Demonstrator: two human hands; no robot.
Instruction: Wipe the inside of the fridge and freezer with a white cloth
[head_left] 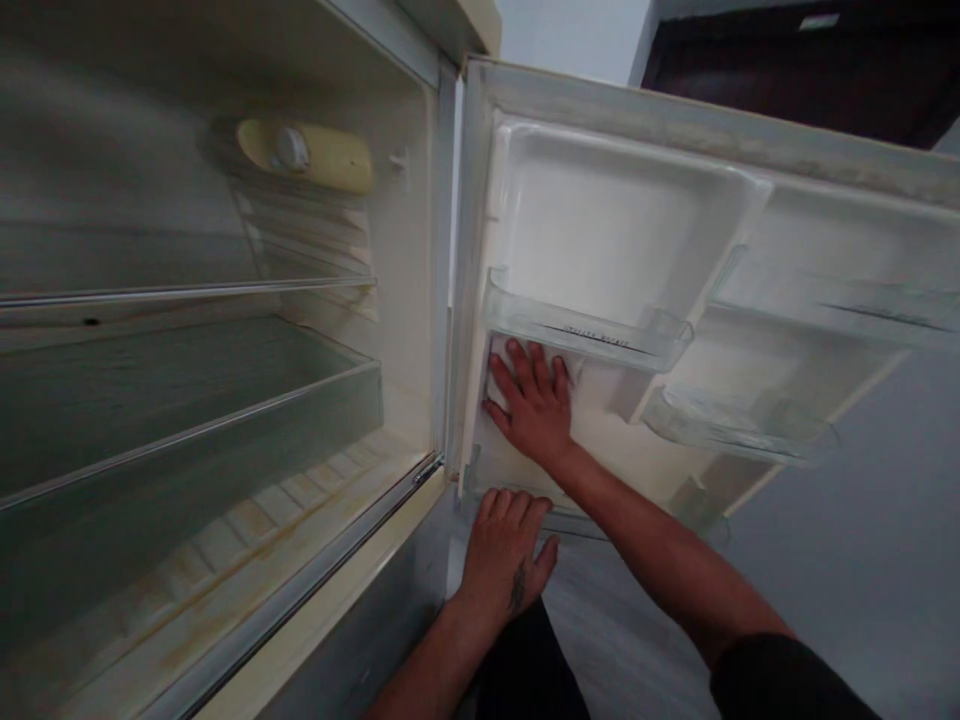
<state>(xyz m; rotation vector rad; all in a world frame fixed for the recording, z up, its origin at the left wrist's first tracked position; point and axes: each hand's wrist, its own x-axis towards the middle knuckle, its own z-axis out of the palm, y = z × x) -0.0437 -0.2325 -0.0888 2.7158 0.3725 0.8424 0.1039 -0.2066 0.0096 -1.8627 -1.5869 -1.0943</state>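
Sleeve: black, on the right forearm [780,680], at the lower right; dark trousers [529,675] show at the bottom middle.
Left hand: the left hand [506,555], with a dark tattoo near the thumb, has its fingers bent together over the rim of the lowest door bin [577,525], thumb apart; whether its grip pinches the rim, I cannot tell.
Right hand: the right hand [534,405] lies palm down, fingers spread, against the inside of the fridge door [600,220], pinching nothing visible; a pale edge shows beside the fingers, too unclear to name.
Fridge door: open, right of the fridge cabinet, its lining facing the camera.
Door bins: a clear bin [592,330] with small lettering sits just above the right hand; two more, the upper side bin [885,305] and lower side bin [742,430], are farther right.
Cabinet: a glass shelf [187,293] above a greenish clear drawer [225,440]; yellowed lamp cover [337,160] with a white knob [291,149] higher up.
Stains: brownish, on the cabinet floor [251,520].
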